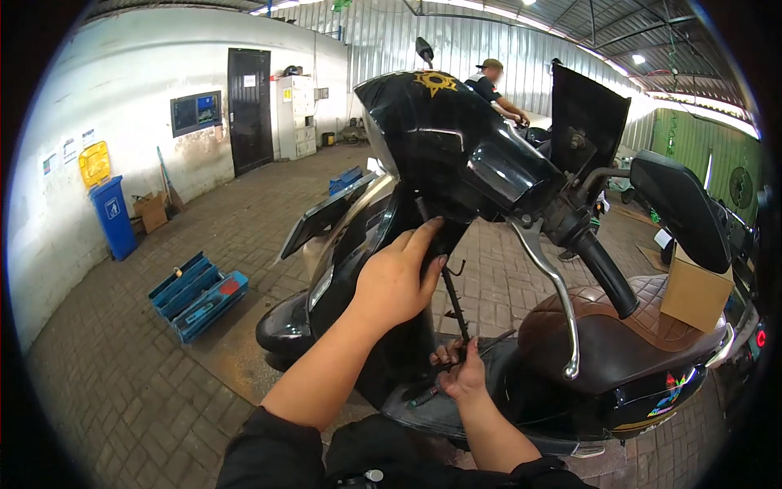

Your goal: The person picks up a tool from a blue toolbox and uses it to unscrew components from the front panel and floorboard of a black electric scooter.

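Note:
A black scooter [419, 130] stands before me, seen from its side. Along the inner side of its front body runs a thin black rod [454, 303] with small hooks, slanting down toward the footboard. My left hand [399, 273] is closed at the upper part of this rod, just below the handlebar cover; its thumb and index finger lie against it, and the other fingers are hidden. Lower down, my right hand [463, 373] has its fingers curled round the rod's bottom end, above the footboard [423, 411]. A short dark cable piece [497, 341] shows beside the right hand.
The brake lever [558, 285], handgrip [607, 273] and mirror [680, 208] jut out at right. A cardboard box [696, 289] rests on the brown seat [590, 322]. An open blue toolbox [199, 297] lies on the paving at left. Another person [493, 85] is behind the scooter.

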A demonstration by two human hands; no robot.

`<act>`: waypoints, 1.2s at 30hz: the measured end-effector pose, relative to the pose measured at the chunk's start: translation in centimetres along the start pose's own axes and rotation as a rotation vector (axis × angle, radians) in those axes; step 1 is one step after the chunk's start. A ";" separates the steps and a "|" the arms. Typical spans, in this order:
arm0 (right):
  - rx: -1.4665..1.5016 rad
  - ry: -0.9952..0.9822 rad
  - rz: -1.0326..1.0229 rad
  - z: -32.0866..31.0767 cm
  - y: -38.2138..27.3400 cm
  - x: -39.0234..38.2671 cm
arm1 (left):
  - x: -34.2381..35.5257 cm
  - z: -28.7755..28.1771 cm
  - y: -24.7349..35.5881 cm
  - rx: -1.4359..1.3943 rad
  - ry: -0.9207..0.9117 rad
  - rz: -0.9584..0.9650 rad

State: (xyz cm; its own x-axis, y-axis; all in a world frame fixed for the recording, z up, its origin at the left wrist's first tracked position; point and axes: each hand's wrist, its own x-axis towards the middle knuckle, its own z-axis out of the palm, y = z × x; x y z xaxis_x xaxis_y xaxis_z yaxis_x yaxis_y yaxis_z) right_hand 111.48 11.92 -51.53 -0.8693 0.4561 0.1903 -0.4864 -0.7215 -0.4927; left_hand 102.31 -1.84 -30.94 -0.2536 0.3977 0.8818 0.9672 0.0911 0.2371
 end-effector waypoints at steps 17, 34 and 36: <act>0.072 -0.206 0.130 0.8 4.1 0.9 | 0.0 0.4 -0.8 0.138 -0.181 -0.068; 0.096 -0.286 0.326 -0.8 4.4 2.2 | -0.2 1.3 -1.2 0.097 -0.063 -0.016; 0.077 -0.285 0.389 -1.0 4.0 2.4 | 0.0 1.2 -1.0 0.089 -0.073 -0.043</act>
State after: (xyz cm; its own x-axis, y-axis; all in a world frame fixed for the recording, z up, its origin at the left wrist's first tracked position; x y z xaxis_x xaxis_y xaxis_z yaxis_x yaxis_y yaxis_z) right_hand 107.57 10.68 -53.88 -0.9720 -0.0076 0.2347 -0.1168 -0.8516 -0.5111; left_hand 101.36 -0.83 -31.72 -0.2965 0.4565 0.8389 0.9536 0.1888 0.2344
